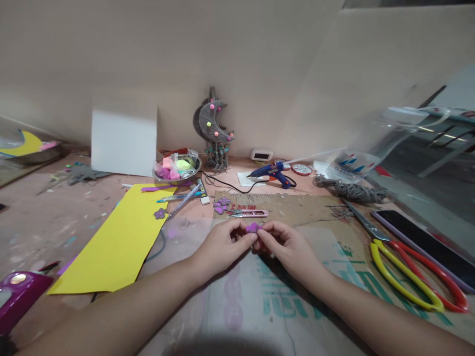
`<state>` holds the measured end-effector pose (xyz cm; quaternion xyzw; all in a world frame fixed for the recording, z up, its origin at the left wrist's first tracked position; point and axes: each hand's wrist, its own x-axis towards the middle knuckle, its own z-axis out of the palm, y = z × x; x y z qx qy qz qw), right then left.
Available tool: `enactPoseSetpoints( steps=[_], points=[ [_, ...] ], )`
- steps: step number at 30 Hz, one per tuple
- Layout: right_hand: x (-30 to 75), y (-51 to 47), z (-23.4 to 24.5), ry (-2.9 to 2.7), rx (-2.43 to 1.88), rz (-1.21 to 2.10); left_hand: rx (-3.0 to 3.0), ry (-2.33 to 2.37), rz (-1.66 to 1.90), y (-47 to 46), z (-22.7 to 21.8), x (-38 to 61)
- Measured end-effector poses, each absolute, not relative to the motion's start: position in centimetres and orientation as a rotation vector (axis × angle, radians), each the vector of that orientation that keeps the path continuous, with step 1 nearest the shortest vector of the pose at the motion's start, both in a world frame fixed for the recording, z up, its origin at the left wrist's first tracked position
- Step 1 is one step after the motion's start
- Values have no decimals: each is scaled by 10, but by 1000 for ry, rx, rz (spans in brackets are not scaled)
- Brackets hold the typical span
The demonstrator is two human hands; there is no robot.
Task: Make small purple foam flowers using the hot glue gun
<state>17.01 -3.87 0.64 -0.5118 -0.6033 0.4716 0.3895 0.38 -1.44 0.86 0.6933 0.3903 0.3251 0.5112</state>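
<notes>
Left hand (222,247) and right hand (285,244) meet fingertip to fingertip, both pinching a small purple foam flower (253,227) above the table (55,222) for close handling; matching flower cutouts (221,204) lie just beyond.

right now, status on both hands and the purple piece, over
Left hand and right hand both pinched on the purple flower cutout. Pink snips lie just beyond on the cardboard; big scissors off right, clear of the hands.
</notes>
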Motion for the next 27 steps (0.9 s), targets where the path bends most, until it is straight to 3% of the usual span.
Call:
enactPoseSetpoints(
  steps=[20, 27],
  points=[
    [170, -41, 11, -1473, -1331, 1166, 1696, 1085, 778, -13, 7, 4],
    [170, -41, 16, -1402, -1300, 1183, 1360, 1008, 910, -8, -1, 0]
  ],
)
